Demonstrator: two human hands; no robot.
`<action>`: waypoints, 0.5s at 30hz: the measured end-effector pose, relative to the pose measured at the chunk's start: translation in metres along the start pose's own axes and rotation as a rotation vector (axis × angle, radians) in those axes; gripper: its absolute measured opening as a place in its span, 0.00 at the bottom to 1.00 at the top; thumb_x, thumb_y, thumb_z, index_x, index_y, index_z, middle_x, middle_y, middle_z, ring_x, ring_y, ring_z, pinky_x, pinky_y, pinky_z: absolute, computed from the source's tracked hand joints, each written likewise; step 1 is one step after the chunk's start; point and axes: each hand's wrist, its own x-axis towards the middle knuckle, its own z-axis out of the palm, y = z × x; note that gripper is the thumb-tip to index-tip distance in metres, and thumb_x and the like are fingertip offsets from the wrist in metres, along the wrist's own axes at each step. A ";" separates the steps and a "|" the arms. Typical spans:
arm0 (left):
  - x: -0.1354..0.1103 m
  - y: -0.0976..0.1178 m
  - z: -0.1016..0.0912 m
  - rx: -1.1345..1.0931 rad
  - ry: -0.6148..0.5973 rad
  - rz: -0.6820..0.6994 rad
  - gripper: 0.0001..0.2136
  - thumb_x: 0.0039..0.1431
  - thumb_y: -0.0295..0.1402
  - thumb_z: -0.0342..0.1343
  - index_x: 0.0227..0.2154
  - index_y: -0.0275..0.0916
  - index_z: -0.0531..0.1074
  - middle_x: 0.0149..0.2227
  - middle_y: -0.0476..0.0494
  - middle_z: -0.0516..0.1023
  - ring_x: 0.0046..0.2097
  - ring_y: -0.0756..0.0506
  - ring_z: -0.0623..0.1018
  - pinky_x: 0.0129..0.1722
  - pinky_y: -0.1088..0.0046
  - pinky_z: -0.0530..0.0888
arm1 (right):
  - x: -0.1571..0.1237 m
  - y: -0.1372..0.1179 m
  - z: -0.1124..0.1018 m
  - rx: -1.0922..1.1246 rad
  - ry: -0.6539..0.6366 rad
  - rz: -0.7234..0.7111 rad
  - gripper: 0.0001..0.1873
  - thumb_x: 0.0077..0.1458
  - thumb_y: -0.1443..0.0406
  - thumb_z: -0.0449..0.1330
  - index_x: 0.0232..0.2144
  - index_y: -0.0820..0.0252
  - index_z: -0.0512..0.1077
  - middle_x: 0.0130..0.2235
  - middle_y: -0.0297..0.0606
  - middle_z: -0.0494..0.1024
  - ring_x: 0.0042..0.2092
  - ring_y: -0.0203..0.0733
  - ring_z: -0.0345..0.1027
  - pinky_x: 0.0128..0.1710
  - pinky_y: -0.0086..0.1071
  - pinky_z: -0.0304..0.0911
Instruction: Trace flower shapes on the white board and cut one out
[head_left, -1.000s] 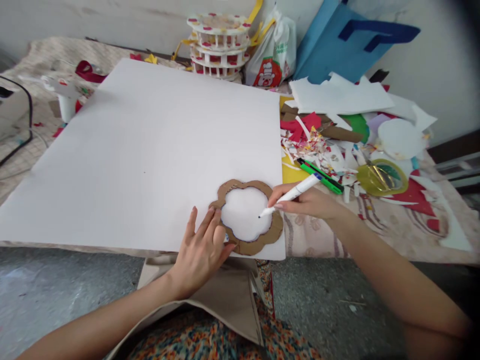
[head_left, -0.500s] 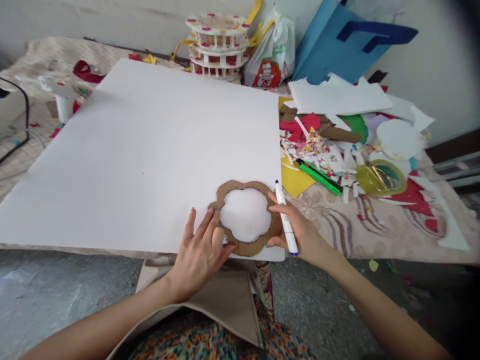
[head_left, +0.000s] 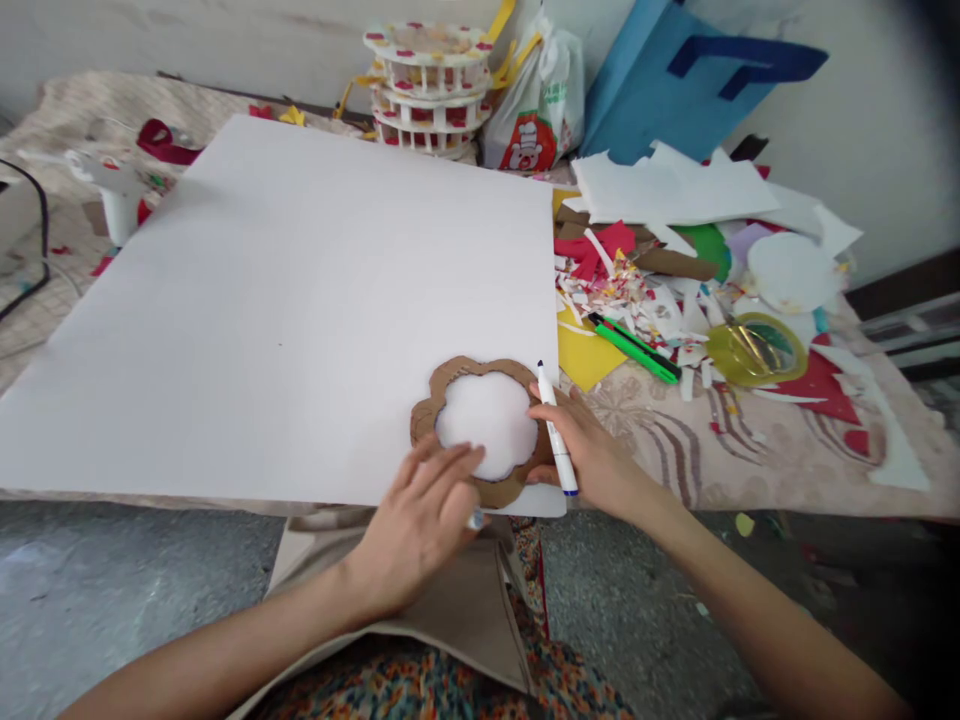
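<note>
A brown cardboard flower-shaped stencil (head_left: 450, 377) with a cut-out middle lies near the front right corner of a large white sheet (head_left: 300, 300). My left hand (head_left: 420, 525) rests fingers spread on the stencil's lower left rim; a small cap-like object shows under its fingers. My right hand (head_left: 592, 455) touches the stencil's right rim while it grips a white marker (head_left: 556, 440), tip pointing away from the paper.
Paper scraps (head_left: 637, 290), a green pen (head_left: 637, 352), a tape roll (head_left: 754, 350) and white offcuts (head_left: 675, 185) litter the cloth on the right. A tiered paper model (head_left: 427, 90), a plastic bag (head_left: 536, 110) and blue foam (head_left: 675, 80) stand behind. A glue gun (head_left: 112, 190) lies far left.
My right hand stopped tracing, turned the marker away from the paper and took the stencil's right rim. The stencil shifted slightly left. My left hand slid right along its lower edge.
</note>
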 end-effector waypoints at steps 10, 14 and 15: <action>0.005 0.009 0.032 0.024 -0.016 0.341 0.11 0.66 0.24 0.45 0.32 0.34 0.71 0.51 0.36 0.76 0.56 0.44 0.74 0.61 0.63 0.66 | 0.000 0.000 0.000 -0.025 -0.005 -0.015 0.31 0.52 0.60 0.65 0.55 0.54 0.58 0.65 0.54 0.57 0.67 0.58 0.49 0.64 0.63 0.44; 0.004 0.010 0.033 0.053 -0.005 0.354 0.11 0.66 0.25 0.46 0.31 0.34 0.71 0.50 0.36 0.77 0.53 0.44 0.75 0.58 0.65 0.69 | -0.001 -0.002 -0.005 -0.002 -0.014 -0.024 0.28 0.57 0.60 0.61 0.57 0.54 0.58 0.66 0.52 0.57 0.68 0.56 0.48 0.65 0.62 0.41; 0.004 0.010 0.034 0.056 -0.004 0.358 0.10 0.66 0.25 0.46 0.31 0.34 0.71 0.50 0.35 0.77 0.52 0.43 0.75 0.58 0.65 0.69 | -0.001 -0.003 -0.007 0.027 0.014 -0.019 0.26 0.60 0.61 0.58 0.58 0.52 0.58 0.65 0.50 0.59 0.67 0.54 0.49 0.65 0.61 0.41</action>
